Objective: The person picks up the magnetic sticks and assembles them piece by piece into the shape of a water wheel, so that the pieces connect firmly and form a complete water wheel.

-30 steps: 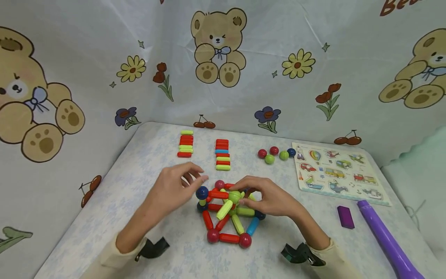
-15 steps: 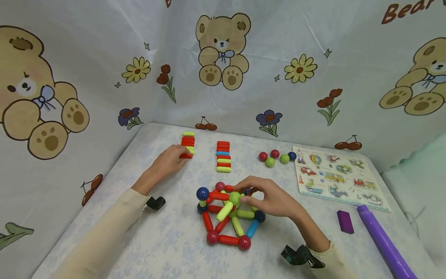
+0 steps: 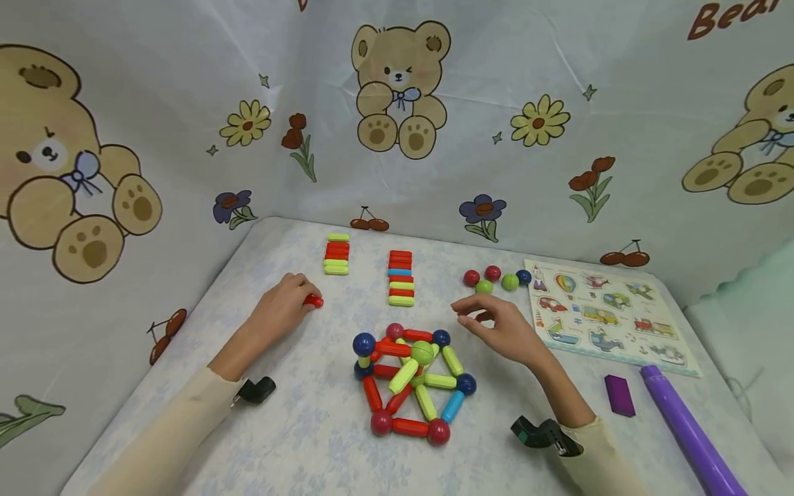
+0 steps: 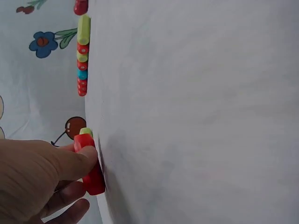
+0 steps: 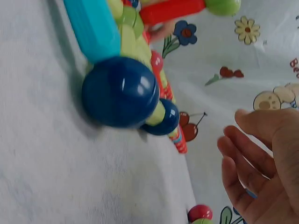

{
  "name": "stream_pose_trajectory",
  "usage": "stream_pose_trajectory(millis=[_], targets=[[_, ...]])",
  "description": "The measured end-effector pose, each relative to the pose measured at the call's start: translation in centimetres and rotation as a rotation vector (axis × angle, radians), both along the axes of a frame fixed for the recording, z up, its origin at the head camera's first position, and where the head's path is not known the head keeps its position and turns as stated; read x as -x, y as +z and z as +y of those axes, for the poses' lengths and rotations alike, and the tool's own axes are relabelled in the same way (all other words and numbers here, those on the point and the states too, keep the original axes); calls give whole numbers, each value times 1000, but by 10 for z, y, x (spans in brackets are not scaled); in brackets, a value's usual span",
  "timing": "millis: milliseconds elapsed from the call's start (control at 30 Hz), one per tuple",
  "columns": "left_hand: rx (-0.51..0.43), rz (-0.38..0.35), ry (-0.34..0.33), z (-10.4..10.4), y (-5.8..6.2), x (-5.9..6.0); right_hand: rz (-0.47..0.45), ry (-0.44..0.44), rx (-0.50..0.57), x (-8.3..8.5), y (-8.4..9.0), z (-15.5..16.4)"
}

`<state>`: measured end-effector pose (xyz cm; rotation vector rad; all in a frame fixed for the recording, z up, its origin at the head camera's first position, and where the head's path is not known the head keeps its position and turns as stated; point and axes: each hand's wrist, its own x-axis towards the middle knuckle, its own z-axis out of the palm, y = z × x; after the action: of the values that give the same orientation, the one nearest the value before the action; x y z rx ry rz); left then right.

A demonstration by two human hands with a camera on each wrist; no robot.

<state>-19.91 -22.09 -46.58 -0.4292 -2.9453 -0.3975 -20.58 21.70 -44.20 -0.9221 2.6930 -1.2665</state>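
**Inspector:** Bear-print cloth backs a pale table (image 3: 298, 441). What does each hand have?

**Assistant:** The left hand (image 3: 282, 308) pinches a red rod (image 3: 313, 301) between thumb and fingers, low over the table, just in front of the left stack of rods (image 3: 336, 254). The left wrist view confirms the pinch (image 4: 88, 163).

**Inspector:** And the right?

**Assistant:** The right hand (image 3: 499, 327) holds nothing, fingers loosely curved and spread, hovering between the rod-and-ball structure (image 3: 412, 379) and the loose balls (image 3: 496, 279). It touches neither.

**Inspector:** Surroundings?

**Assistant:** A second stack of rods (image 3: 400, 277) lies behind the structure. A vehicle puzzle board (image 3: 604, 310), a purple block (image 3: 619, 396) and a purple tube (image 3: 688, 430) lie to the right.
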Motion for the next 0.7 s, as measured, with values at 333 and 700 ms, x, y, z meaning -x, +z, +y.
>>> stream_pose_trajectory(millis=[333, 700], targets=[[-497, -75, -71, 27, 25, -95, 97, -324, -94, 36, -14, 22], [-779, -398, -248, 82, 36, -145, 14, -393, -216, 58, -30, 18]])
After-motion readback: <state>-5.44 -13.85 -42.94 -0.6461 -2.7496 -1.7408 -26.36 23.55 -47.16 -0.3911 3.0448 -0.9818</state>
